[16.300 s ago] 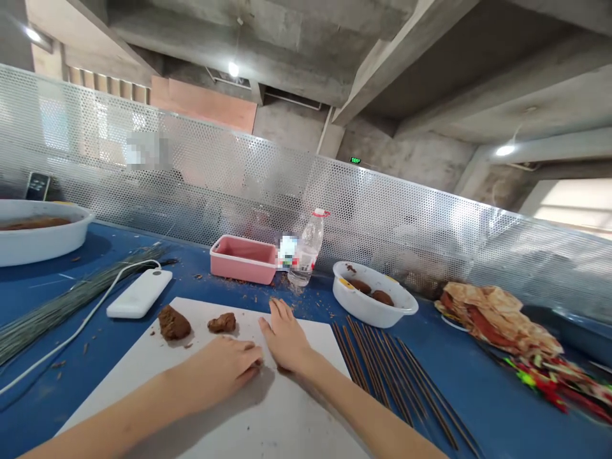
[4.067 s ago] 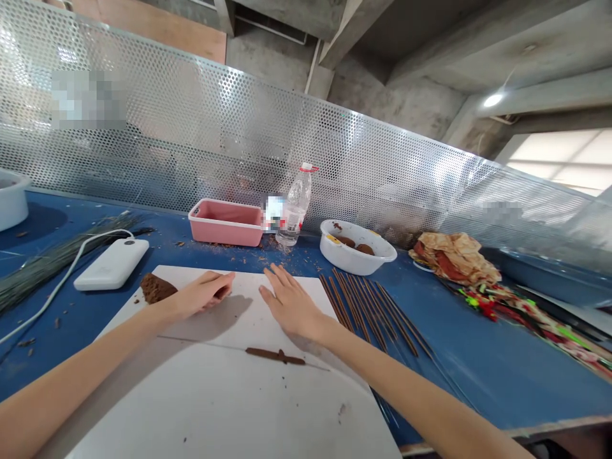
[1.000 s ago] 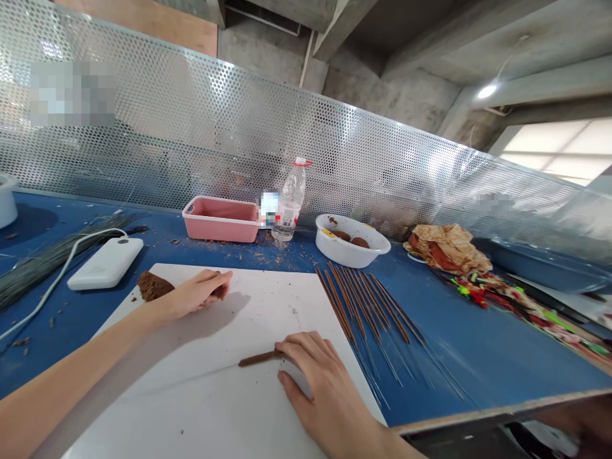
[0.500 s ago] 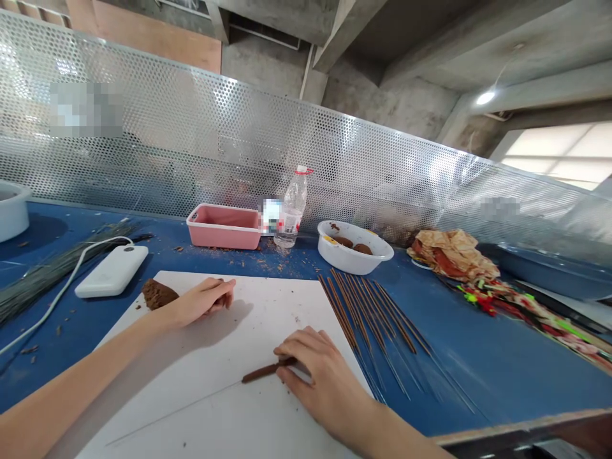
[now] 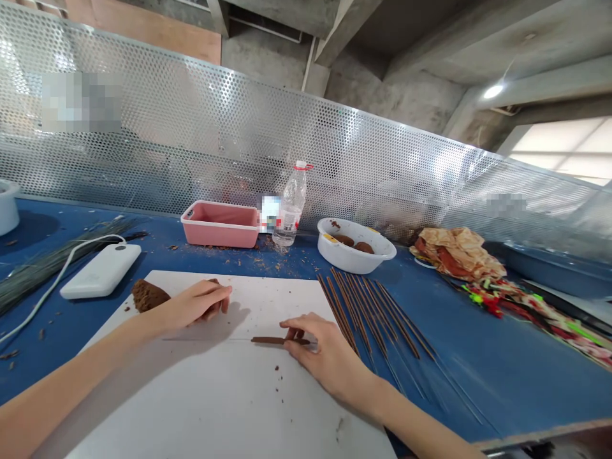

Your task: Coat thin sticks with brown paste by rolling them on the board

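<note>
On the white board (image 5: 229, 395) my right hand (image 5: 325, 354) rests with its fingertips pinched on a thin stick coated in brown paste (image 5: 275, 340), which lies flat across the board. Curled over a small brown lump, my left hand (image 5: 196, 305) sits at the board's far left. A bigger brown lump (image 5: 147, 295) lies just left of that hand. Several finished brown-coated sticks (image 5: 373, 319) are fanned out on the blue table to the right of the board.
A white power bank (image 5: 101, 279) with its cable and a bundle of thin grey sticks (image 5: 43, 264) lie left. Behind stand a pink tray (image 5: 220, 224), a water bottle (image 5: 289, 205) and a white bowl (image 5: 356, 245) with brown lumps. Perforated metal screen (image 5: 191, 146) bounds the table.
My right hand has shifted the coated stick up the board, from angled to lying level. The left hand stays curled over its lump.
</note>
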Tool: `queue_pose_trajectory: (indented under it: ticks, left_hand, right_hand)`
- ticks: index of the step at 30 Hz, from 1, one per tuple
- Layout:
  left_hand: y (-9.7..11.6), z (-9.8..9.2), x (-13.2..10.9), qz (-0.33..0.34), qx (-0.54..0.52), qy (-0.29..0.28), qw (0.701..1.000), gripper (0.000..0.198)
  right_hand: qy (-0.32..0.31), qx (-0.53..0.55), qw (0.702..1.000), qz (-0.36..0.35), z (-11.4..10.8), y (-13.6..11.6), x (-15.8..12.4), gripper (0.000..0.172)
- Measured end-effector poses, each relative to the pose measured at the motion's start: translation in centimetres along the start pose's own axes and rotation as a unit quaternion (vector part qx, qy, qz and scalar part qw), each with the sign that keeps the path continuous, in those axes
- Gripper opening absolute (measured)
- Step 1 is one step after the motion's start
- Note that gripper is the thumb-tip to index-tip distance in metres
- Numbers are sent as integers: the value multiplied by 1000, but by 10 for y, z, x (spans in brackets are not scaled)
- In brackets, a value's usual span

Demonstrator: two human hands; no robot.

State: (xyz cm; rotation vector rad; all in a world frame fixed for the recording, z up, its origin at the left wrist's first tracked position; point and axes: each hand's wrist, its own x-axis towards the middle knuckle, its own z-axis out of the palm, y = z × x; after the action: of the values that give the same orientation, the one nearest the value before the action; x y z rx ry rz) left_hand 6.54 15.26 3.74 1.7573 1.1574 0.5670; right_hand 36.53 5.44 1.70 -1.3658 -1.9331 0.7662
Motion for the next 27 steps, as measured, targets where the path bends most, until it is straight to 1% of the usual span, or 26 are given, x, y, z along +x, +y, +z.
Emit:
queue_pose_trajectory:
  ticks: [2,3,5,7,8,10,12,13,15,17,19,21,23,27]
  left_hand:
    - [3,1,-2,-1,29,-23,999,54]
    - [7,4,-3,11,59,-26,998,52]
    - [17,12,-5,40,144,-32,988,48]
    - [30,24,-7,60,232,-39,970,45]
    - [37,32,-8,64,264,-45,961,43]
    - [50,47,-11,76,307,-58,947,40]
    - [59,63,-15,91,326,-72,938,36]
    - [61,70,-18,98,330,-78,936,31]
    - [60,84,-24,121,335,-81,931,18]
    - [54,96,-30,159,351,-77,919,13]
    - [44,104,-35,206,370,-67,903,9]
    - [35,106,-36,245,377,-47,892,23]
    - [29,102,-35,254,378,-31,890,28]
    - [31,84,-35,204,379,-44,902,27]
  right_hand:
    - [-19,13,1000,-2,-11,4,5,24]
    - [-37,22,999,-4,-17,5,7,25]
    - [-84,35,996,-7,-32,5,14,34]
    - [-128,39,991,-9,-46,5,21,46]
    - [-144,40,989,-12,-52,6,24,49]
    - [-169,43,984,-25,-61,10,29,46]
    - [-198,58,978,-37,-67,16,30,36]
    - [-210,68,975,-39,-69,20,29,33]
    - [-222,82,971,-39,-73,27,25,33]
    - [-220,83,971,-38,-77,33,21,36]
    - [-223,80,971,-40,-82,37,18,40]
    - [-231,83,968,-51,-86,39,18,45]
    - [-231,89,967,-65,-89,39,18,45]
    - [-206,129,968,-66,-90,35,18,31]
